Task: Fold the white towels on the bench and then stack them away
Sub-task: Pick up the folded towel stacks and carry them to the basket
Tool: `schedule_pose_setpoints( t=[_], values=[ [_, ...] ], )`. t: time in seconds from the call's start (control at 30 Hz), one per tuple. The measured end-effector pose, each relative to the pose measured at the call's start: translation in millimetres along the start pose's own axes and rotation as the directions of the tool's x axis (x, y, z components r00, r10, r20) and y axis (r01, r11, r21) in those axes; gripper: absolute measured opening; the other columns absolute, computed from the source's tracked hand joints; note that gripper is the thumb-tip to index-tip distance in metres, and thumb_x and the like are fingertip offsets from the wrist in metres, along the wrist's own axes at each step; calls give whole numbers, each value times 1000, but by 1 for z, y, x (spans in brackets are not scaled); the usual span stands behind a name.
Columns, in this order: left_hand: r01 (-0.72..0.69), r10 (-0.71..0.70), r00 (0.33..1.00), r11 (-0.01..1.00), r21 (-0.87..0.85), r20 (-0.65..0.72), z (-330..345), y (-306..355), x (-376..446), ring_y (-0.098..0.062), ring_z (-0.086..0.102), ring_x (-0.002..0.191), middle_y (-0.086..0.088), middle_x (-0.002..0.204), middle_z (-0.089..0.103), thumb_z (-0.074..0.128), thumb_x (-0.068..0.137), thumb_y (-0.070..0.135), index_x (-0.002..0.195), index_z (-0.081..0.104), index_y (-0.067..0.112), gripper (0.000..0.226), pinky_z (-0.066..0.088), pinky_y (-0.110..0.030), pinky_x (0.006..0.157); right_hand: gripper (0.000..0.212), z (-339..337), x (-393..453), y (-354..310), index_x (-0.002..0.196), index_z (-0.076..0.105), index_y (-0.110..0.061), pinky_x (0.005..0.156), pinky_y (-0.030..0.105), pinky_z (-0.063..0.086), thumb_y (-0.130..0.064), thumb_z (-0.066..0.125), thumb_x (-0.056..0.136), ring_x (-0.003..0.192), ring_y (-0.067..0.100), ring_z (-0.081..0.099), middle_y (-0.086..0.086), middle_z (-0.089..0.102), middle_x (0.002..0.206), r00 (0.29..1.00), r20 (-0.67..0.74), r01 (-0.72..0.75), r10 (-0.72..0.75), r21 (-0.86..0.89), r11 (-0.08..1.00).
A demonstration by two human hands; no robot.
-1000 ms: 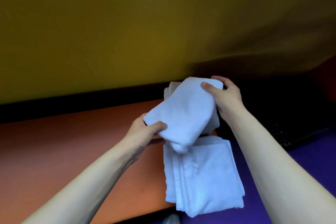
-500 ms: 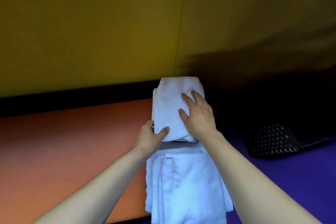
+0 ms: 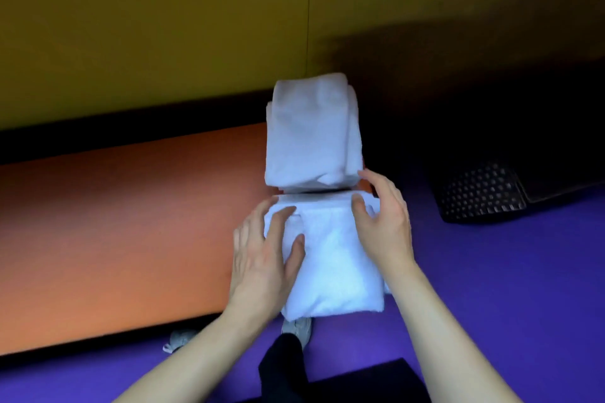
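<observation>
Two piles of folded white towels lie at the right end of the orange bench [image 3: 114, 222]. The far pile [image 3: 311, 131] sits against the yellow wall, free of both hands. The near pile [image 3: 337, 262] overhangs the bench's front edge. My left hand [image 3: 262, 258] lies flat on the near pile's left side, fingers straight and spread. My right hand [image 3: 383, 222] rests at that pile's right far corner with its thumb on top and its fingers relaxed beside the edge.
A yellow panelled wall [image 3: 163, 26] rises behind the bench. Purple floor [image 3: 491, 288] spreads to the right and below. A black perforated mat [image 3: 481, 196] lies at the right. A dark trouser leg and grey shoes [image 3: 296, 334] show under the bench's front edge.
Both hands let go of the folded towel, left on the far pile, and drew back onto the near pile. The camera tilted down.
</observation>
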State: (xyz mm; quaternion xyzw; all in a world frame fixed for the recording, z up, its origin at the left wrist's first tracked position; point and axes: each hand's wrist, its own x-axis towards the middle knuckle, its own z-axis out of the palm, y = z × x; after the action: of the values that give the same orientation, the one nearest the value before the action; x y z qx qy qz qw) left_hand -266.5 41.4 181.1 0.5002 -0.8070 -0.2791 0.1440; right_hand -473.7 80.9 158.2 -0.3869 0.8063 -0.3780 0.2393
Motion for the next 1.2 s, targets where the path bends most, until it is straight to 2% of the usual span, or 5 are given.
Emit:
schedule_pose_setpoints(
  t=[0.17, 0.37, 0.8, 1.0, 1.2],
  values=[
    [-132, 117, 980, 988, 83, 163, 28, -15, -38, -27, 39, 143, -4, 158, 37, 50, 98, 43, 136, 59, 21, 44, 35, -41, 113, 27, -9, -79, 28, 115, 68, -35, 113, 41, 35, -34, 71, 88, 133, -14, 31, -21, 48, 147, 999, 53, 14, -11, -40, 999],
    [227, -200, 919, 973, -39, 340, 60, -43, -17, -20, -10, 157, -3, 169, -13, 44, 94, 68, 138, 44, 61, 45, 15, -48, 125, 54, -12, -68, 45, 125, 39, -79, 126, 52, 11, -64, 68, 83, 154, 10, -5, -31, -7, 163, 841, 448, -308, 304, -65, 949],
    [397, -229, 851, 870, -292, 473, 73, -57, 9, 8, 34, 131, 14, 146, 25, 51, 77, 74, 133, 44, 64, 57, 29, -31, 117, 60, -4, -25, 76, 132, 43, -72, 119, 38, 28, -60, 73, 81, 150, -2, 11, -31, -4, 161, 798, 565, -310, 211, 83, 947],
    [353, -185, 890, 858, -373, 416, 80, -56, -1, 24, 27, 128, 17, 145, 27, 55, 88, 53, 130, 47, 65, 44, 27, 1, 98, 62, 5, -33, 88, 134, 45, -67, 116, 32, 25, -66, 72, 78, 150, -6, 5, -32, -2, 161, 840, 512, -304, 177, 176, 936],
    [324, -119, 848, 887, -328, 516, 61, -58, -36, 4, 22, 147, 9, 160, 16, 60, 92, 55, 131, 48, 61, 41, 30, -24, 113, 70, 2, -98, 95, 139, 42, -64, 117, 32, 27, -73, 64, 74, 149, -10, 3, -29, -1, 163, 877, 435, -312, 205, 192, 930]
  ],
)
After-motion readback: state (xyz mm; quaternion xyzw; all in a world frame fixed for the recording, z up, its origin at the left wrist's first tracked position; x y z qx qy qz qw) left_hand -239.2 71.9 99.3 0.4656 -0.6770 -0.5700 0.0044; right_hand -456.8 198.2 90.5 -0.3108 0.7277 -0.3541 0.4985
